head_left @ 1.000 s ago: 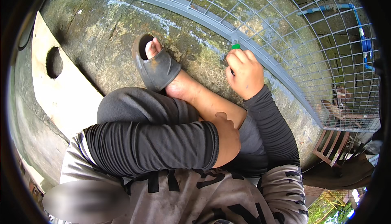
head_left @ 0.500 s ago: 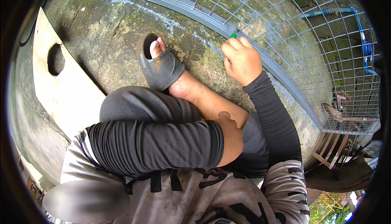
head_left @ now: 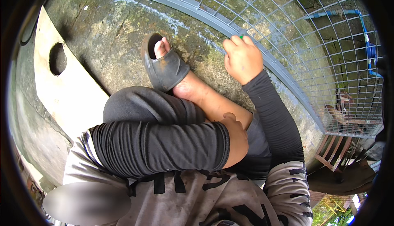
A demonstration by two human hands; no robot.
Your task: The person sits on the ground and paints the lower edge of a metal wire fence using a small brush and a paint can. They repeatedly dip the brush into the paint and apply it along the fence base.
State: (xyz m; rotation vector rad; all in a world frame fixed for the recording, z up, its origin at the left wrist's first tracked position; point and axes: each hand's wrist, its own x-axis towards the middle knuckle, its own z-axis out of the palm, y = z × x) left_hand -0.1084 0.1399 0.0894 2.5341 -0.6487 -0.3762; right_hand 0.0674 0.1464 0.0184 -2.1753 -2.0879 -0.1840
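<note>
My right hand (head_left: 243, 59) is closed in a fist beside the grey metal edge bar of a wire mesh panel (head_left: 230, 29). A small green tip (head_left: 241, 37) shows just past its knuckles. The rest of what it grips is hidden inside the fist, so its kind cannot be made out. Across my lap lies my left forearm in a black sleeve. My left hand (head_left: 237, 142) rests against my bent leg, near the knee, with its fingers mostly hidden from view.
A pale board (head_left: 63, 90) with a round hole lies at the left. My foot in a dark grey slipper (head_left: 166, 72) is on the stained concrete floor (head_left: 115, 25). Blue pipe (head_left: 365, 33) and a brown slatted wooden piece (head_left: 333, 150) are at the right.
My right hand has turned and shifted slightly, and less of the green tip shows above its knuckles. My left hand stays on the leg; the whole view has moved a little.
</note>
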